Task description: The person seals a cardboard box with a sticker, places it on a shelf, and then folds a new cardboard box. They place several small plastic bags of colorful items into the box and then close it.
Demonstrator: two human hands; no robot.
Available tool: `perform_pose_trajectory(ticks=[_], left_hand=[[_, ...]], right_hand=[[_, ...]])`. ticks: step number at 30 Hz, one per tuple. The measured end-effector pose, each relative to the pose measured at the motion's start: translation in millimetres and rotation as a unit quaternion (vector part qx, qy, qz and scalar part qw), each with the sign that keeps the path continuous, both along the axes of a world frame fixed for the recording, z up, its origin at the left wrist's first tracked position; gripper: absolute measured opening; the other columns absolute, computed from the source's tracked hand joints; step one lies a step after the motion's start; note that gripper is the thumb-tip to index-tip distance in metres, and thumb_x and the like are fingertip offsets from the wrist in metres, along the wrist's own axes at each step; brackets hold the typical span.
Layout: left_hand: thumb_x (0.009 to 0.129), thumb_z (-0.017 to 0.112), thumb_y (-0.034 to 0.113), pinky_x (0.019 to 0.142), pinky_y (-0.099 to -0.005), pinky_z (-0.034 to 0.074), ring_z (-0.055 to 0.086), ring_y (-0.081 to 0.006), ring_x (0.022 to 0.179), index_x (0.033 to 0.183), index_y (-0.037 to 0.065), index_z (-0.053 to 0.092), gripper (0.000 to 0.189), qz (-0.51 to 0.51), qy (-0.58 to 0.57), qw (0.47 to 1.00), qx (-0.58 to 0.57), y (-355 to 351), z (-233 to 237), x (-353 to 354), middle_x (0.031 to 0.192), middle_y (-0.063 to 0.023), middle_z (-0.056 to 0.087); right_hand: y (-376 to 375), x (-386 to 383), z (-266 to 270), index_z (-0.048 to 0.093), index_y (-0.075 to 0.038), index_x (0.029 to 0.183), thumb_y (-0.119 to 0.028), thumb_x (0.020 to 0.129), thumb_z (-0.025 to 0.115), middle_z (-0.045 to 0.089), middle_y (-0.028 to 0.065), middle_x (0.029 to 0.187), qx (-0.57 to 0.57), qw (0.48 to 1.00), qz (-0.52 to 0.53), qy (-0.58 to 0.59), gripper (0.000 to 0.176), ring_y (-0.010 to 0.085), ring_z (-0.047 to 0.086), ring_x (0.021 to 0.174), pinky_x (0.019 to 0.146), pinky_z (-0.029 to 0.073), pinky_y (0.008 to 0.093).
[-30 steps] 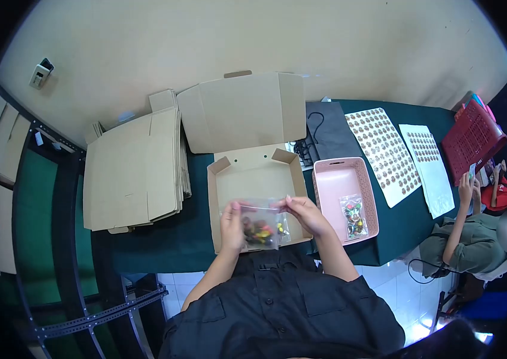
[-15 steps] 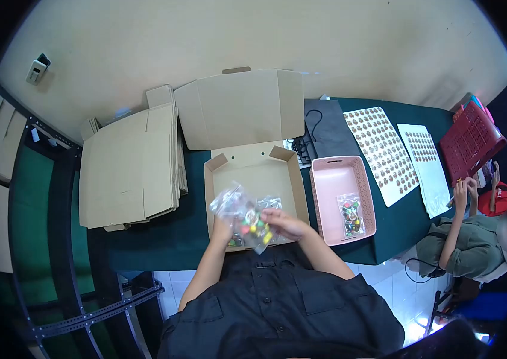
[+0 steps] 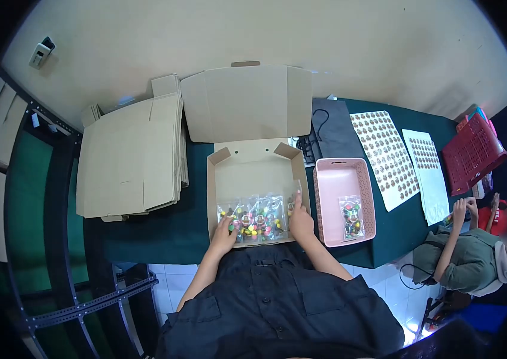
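Note:
An open cardboard box point(image 3: 253, 167) stands in front of me, its lid upright at the back. Clear bags of colourful candies point(image 3: 258, 220) lie side by side across the front part of the box floor. My left hand point(image 3: 225, 233) rests at the box's front left, fingers apart on the leftmost bag. Along the right wall, my right hand point(image 3: 301, 222) has its index finger stretched forward. It touches another clear bag point(image 3: 291, 205), which it partly hides.
To the right stands a pink basket point(image 3: 325, 203) with one candy bag point(image 3: 351, 216) inside. Flat cardboard boxes point(image 3: 128, 161) are stacked at left. Sticker sheets point(image 3: 385, 158) and a tilted maroon basket point(image 3: 474, 152) lie farther right, near another person point(image 3: 469, 257).
The candy bags held between my hands are now down in the box with the others. My hands have separated, the left to the left side, the right to the right wall.

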State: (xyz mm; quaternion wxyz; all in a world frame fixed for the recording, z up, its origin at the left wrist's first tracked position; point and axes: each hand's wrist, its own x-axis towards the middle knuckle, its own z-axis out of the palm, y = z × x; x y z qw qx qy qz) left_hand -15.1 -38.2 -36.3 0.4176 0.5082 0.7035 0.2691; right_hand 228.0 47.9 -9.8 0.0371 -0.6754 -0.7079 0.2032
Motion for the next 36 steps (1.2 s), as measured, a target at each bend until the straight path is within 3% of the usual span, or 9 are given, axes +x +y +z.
perform_pose_trajectory(ticks=[2, 9, 12, 15, 18, 22, 24, 31, 36], left_hand=[[0.083, 0.052, 0.022, 0.101, -0.0381, 0.029, 0.034, -0.0367, 0.122, 0.117, -0.003, 0.047, 0.042, -0.040, 0.075, 0.996, 0.008, -2, -4, 2, 0.132, -0.0260, 0.033], [0.084, 0.052, 0.025, 0.102, -0.0385, 0.028, 0.031, -0.0386, 0.124, 0.118, 0.000, 0.047, 0.043, -0.051, 0.065, 0.996, -0.022, 0, -3, 4, 0.134, -0.0267, 0.028], [0.084, 0.053, 0.026, 0.101, -0.0391, 0.029, 0.031, -0.0400, 0.123, 0.118, 0.001, 0.048, 0.043, -0.061, 0.080, 0.995, -0.020, -1, -2, 4, 0.134, -0.0273, 0.027], [0.083, 0.053, 0.027, 0.101, -0.0397, 0.030, 0.032, -0.0403, 0.122, 0.118, 0.001, 0.048, 0.043, -0.060, 0.078, 0.995, -0.017, -2, 1, 6, 0.134, -0.0278, 0.027], [0.083, 0.053, 0.026, 0.100, -0.0398, 0.030, 0.033, -0.0403, 0.122, 0.118, 0.001, 0.048, 0.043, -0.058, 0.080, 0.995, -0.027, -2, 3, 7, 0.134, -0.0275, 0.026], [0.083, 0.053, 0.026, 0.100, -0.0394, 0.030, 0.033, -0.0404, 0.122, 0.117, 0.001, 0.048, 0.042, -0.061, 0.093, 0.993, -0.029, -1, 6, 9, 0.134, -0.0275, 0.026], [0.083, 0.053, 0.025, 0.101, -0.0393, 0.030, 0.033, -0.0403, 0.122, 0.117, 0.001, 0.048, 0.042, -0.055, 0.090, 0.994, -0.036, -1, 4, 7, 0.134, -0.0276, 0.027], [0.083, 0.053, 0.022, 0.101, -0.0386, 0.029, 0.032, -0.0395, 0.123, 0.118, 0.000, 0.048, 0.042, -0.042, 0.076, 0.996, -0.011, -2, 1, 7, 0.134, -0.0286, 0.027], [0.083, 0.053, 0.022, 0.102, -0.0415, 0.027, 0.028, -0.0407, 0.125, 0.121, 0.003, 0.046, 0.043, -0.039, 0.088, 0.995, -0.020, -1, 6, 11, 0.137, -0.0259, 0.024]], right_hand=[[-1, 6, -7, 0.001, -0.006, 0.139, -0.011, 0.078, 0.054, 0.056, 0.0253, 0.092, -0.030, 0.999, 0.012, 0.024, 0.080, 0.0397, 0.059, 0.080, 0.070, 0.047, 0.0446], [5, 17, -11, -0.007, -0.004, 0.138, -0.022, 0.077, 0.059, 0.053, 0.0293, 0.106, -0.238, 0.965, 0.089, 0.064, 0.092, 0.0402, 0.056, 0.091, 0.079, 0.045, 0.0431], [-4, 5, -8, 0.013, 0.002, 0.136, -0.028, 0.077, 0.061, 0.048, 0.0281, 0.113, -0.189, 0.979, 0.072, 0.017, 0.082, 0.0388, 0.054, 0.096, 0.080, 0.046, 0.0425], [-14, -6, -9, 0.052, -0.001, 0.112, -0.031, 0.074, 0.063, 0.035, 0.0240, 0.128, -0.034, 0.987, 0.102, -0.118, 0.050, 0.0350, 0.043, 0.109, 0.083, 0.045, 0.0404], [-13, -8, -12, 0.050, -0.007, 0.117, -0.030, 0.076, 0.061, 0.037, 0.0206, 0.126, 0.103, 0.985, 0.134, -0.026, 0.048, 0.0348, 0.040, 0.111, 0.086, 0.042, 0.0425], [-12, -6, -21, 0.054, -0.010, 0.114, -0.026, 0.077, 0.059, 0.038, 0.0190, 0.128, 0.112, 0.972, 0.204, 0.018, 0.040, 0.0355, 0.040, 0.112, 0.090, 0.037, 0.0421], [-16, -2, -24, 0.055, -0.016, 0.116, -0.029, 0.078, 0.058, 0.039, 0.0194, 0.126, 0.075, 0.975, 0.207, -0.041, 0.040, 0.0347, 0.038, 0.114, 0.092, 0.036, 0.0442], [-11, -5, -16, 0.060, -0.006, 0.106, -0.027, 0.078, 0.057, 0.049, 0.0194, 0.114, 0.050, 0.982, 0.160, -0.085, 0.035, 0.0335, 0.043, 0.109, 0.087, 0.039, 0.0439], [-10, -13, -12, 0.062, -0.001, 0.095, -0.020, 0.079, 0.054, 0.058, 0.0213, 0.095, 0.036, 0.982, 0.141, 0.119, 0.027, 0.0366, 0.054, 0.090, 0.079, 0.044, 0.0417]])
